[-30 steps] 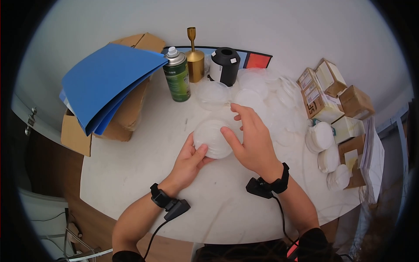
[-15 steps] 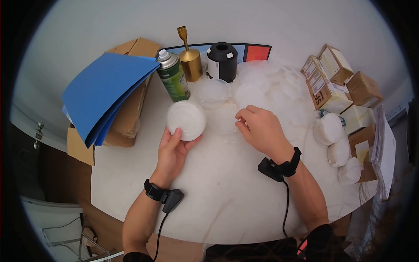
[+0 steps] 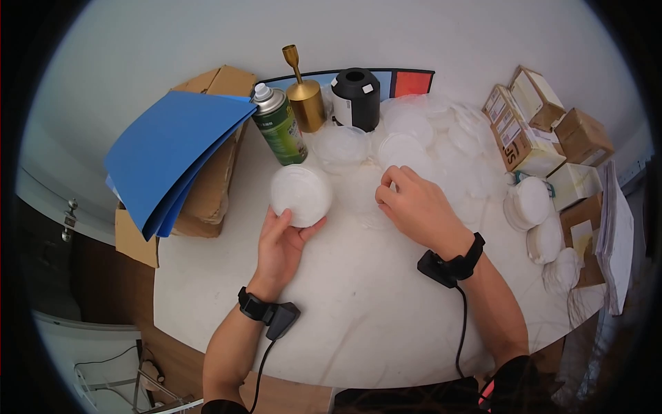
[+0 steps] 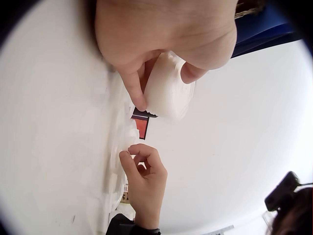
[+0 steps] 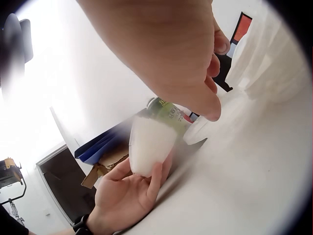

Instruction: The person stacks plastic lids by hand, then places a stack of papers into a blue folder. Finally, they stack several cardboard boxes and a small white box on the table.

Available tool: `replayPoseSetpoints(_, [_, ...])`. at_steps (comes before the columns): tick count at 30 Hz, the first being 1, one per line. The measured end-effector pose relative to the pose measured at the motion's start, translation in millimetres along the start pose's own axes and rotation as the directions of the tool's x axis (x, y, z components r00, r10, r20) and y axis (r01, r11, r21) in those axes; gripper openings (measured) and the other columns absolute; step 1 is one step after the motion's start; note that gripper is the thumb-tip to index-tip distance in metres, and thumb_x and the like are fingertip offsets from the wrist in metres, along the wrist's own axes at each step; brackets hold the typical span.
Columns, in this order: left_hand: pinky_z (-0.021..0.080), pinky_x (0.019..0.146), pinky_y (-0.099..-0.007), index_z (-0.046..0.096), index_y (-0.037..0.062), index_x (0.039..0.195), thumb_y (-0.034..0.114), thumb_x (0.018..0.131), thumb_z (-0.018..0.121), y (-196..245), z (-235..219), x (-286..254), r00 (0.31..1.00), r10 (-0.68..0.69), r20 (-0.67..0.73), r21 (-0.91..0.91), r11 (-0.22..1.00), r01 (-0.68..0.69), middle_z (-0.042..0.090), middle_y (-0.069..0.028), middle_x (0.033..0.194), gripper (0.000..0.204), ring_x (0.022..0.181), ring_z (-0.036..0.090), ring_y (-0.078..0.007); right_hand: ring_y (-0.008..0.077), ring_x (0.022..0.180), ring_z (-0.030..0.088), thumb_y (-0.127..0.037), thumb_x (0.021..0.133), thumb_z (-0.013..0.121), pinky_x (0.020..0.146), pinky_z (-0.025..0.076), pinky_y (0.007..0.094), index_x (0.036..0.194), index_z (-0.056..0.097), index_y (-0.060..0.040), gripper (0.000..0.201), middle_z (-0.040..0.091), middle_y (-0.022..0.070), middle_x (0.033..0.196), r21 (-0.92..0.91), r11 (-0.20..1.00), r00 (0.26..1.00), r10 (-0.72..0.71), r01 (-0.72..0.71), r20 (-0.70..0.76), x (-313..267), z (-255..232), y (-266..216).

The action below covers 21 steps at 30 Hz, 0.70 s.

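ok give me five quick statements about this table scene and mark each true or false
1. The left hand holds a round white piece. True.
2. A gold, narrow-necked metal vessel stands between a green metal spray can and a black cylindrical container. True.
3. The right hand grips the spray can. False: the can stands apart from it.
4. A large blue folder lies underneath a brown cardboard box. False: it lies on top.
5. Only one wrist wears a black strap. False: both do.
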<state>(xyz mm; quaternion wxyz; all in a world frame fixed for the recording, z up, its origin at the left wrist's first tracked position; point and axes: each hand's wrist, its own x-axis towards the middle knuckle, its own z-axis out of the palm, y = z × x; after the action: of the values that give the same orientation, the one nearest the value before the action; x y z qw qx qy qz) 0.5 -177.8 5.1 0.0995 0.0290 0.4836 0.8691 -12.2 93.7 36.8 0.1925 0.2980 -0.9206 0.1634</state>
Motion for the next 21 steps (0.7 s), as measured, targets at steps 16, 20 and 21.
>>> replayPoseSetpoints(16, [0.037, 0.122, -0.0558, 0.031, 0.0034, 0.156, 0.021, 0.101, 0.05, -2.0, 1.4, -4.3, 0.996, -0.003, 0.086, -0.029, 1.0, 0.006, 0.044, -0.0151, 0.159, 0.062, 0.146, 0.045, -0.0338, 0.0378, 0.072, 0.068, -0.018, 0.091, 0.071, 0.065, 0.054, 0.0466, 0.089, 0.066, -0.0013, 0.017, 0.07, 0.0157, 0.082, 0.093, 0.977, 0.917, 0.144, -0.192, 0.372, -17.4, -16.9, -30.4])
replayPoseSetpoints(20, [0.036, 0.122, -0.0562, 0.03, 0.0043, 0.158, 0.021, 0.101, 0.05, -2.1, -0.7, -4.3, 0.995, -0.001, 0.101, -0.019, 1.0, 0.003, 0.044, -0.015, 0.159, 0.063, 0.146, 0.045, -0.0341, 0.0407, 0.068, 0.066, -0.016, 0.091, 0.069, 0.063, 0.054, 0.0488, 0.084, 0.064, 0.0021, 0.02, 0.067, 0.0202, 0.072, 0.063, 0.964, 0.908, 0.222, -0.26, 0.355, -18.7, 5.9, -43.1])
replayPoseSetpoints(21, [0.036, 0.122, -0.0564, 0.029, 0.0046, 0.158, 0.021, 0.101, 0.049, -2.7, -0.6, -4.1, 0.995, 0.002, 0.102, -0.012, 1.0, -0.001, 0.044, -0.015, 0.159, 0.063, 0.146, 0.045, -0.0342, 0.0413, 0.067, 0.066, -0.015, 0.09, 0.068, 0.062, 0.053, 0.0492, 0.083, 0.063, 0.0028, 0.02, 0.066, 0.021, 0.07, 0.051, 0.959, 0.905, 0.243, -0.278, 0.348, -19.4, 9.0, -44.2])
